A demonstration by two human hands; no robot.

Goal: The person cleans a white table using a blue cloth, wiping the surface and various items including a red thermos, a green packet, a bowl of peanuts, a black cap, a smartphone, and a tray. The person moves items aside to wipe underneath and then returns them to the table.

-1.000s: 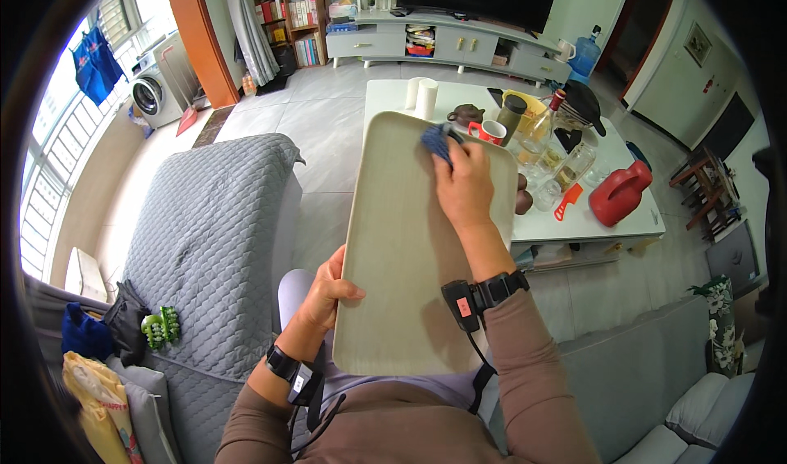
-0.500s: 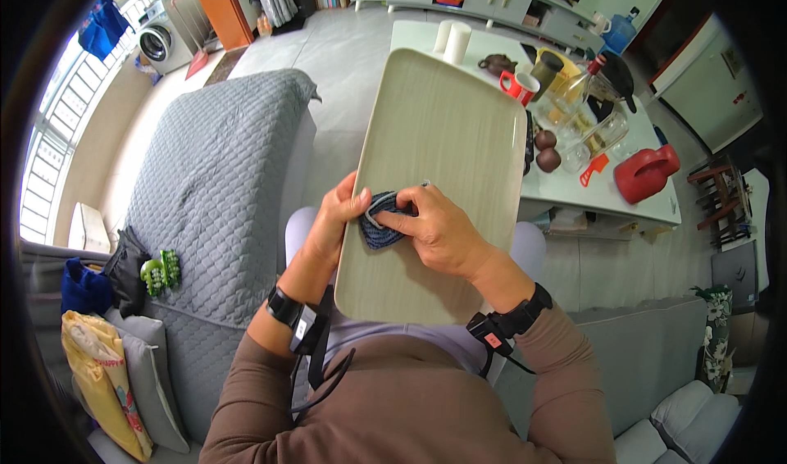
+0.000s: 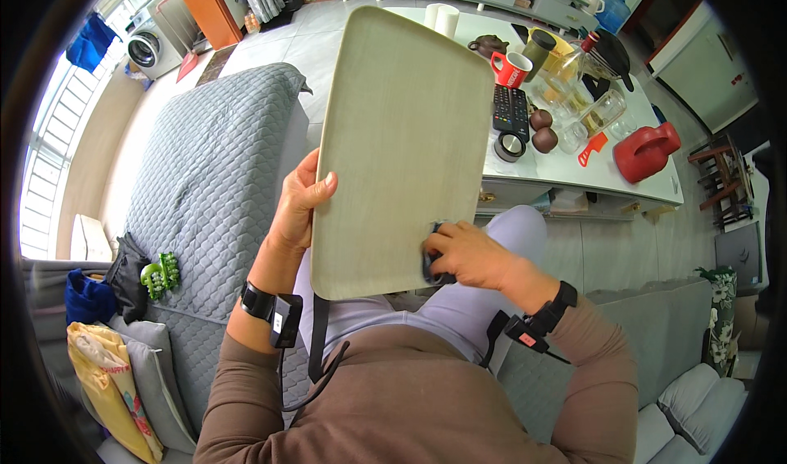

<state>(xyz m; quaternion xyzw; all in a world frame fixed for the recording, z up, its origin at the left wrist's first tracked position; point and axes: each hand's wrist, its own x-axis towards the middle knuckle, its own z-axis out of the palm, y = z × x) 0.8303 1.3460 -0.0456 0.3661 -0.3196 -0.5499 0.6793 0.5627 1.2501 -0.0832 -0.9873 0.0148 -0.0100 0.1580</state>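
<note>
Sofa cover (image 3: 205, 161): grey quilted, left of the left grip; a green clip (image 3: 160, 274) and dark bags lie on it, well apart from the hands.
Left hand (image 3: 297, 210): its grip is pressed on the tray's left edge, thumb on the face, fingers hidden behind.
Tray (image 3: 402, 136): pale beige, rounded corners, held tilted over the lap between the two grips, far end toward the table.
Cloth (image 3: 432, 261): dark blue, bunched under the right grip, against the tray's near right corner.
Right hand (image 3: 467, 255): fingers curled tight, pinching the cloth onto the tray.
Change: half a second ago both hands met at the cloth near the tray's middle; a second ago the cloth was at the far end. Now the left hand sits on the side edge and the cloth is at the near corner.
Reading: the wiping seems to have travelled the tray's length; little face looks left.
Table (image 3: 574, 165): white, beyond the right grip, crowded with a red mug (image 3: 510, 68), remotes (image 3: 510, 111), jars and a red jug (image 3: 643, 151).
</note>
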